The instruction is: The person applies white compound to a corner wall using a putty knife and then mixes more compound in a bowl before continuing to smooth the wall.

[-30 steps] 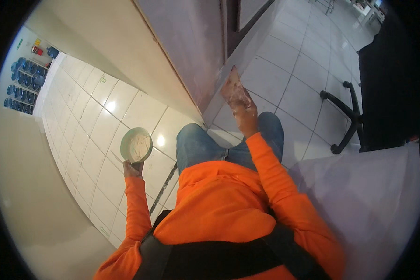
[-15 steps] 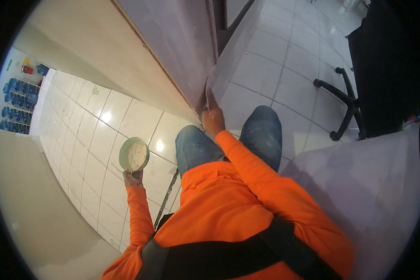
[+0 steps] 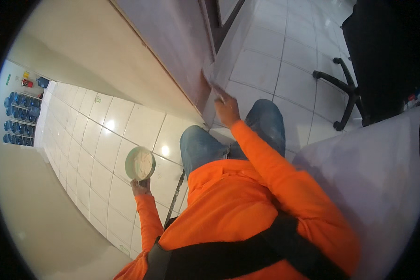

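My left hand holds a pale green bowl of cream-coloured paste out over the tiles at the left. My right hand is closed on a flat, paste-smeared tool, apparently a putty knife, held at the lower end of the lilac wall face, by its corner with the cream wall. Whether the blade touches the wall I cannot tell. My bent knees in jeans are below the corner.
A black office chair on casters stands at the right on white floor tiles, beside a pale lilac surface. Far left, racks of blue water jugs stand along a wall, with a red object mounted above.
My right hand has moved down and left to the wall corner, then slightly right, the tool tilting up-left. My left hand still holds the bowl. The view has shifted slightly.
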Demonstrator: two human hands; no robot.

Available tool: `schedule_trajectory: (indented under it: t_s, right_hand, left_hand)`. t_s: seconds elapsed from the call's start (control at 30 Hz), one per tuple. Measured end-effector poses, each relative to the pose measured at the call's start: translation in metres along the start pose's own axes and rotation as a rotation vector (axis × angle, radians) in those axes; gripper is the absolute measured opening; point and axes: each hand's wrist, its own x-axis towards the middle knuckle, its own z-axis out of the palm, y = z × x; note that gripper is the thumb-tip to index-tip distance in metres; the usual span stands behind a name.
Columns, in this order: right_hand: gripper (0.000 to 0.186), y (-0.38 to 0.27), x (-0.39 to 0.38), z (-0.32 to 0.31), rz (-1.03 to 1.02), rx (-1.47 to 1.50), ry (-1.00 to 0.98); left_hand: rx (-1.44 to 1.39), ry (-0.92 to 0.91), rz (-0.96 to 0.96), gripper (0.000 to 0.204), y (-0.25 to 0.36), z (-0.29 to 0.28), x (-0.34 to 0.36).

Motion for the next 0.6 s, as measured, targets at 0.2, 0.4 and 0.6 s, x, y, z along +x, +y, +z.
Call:
schedule_trajectory:
  t_s: [0.2,0.4,0.6]
  right_hand:
    - [0.051,-0.011,0.026,-0.028,0.276,0.227,0.005]
    - [0.051,-0.001,-0.016,0.006,0.037,-0.030,-0.016]
    - [0.057,0.013,0.014,-0.013,-0.023,0.133,0.054]
  left_hand:
    - [-0.139,-0.069,-0.021,0.046,-0.003,0.005,0.000]
    - [-0.096,-0.093,-0.045,0.048,-0.004,0.011,0.013]
    - [-0.169,-0.031,-0.127,0.053,-0.005,0.018,0.000]
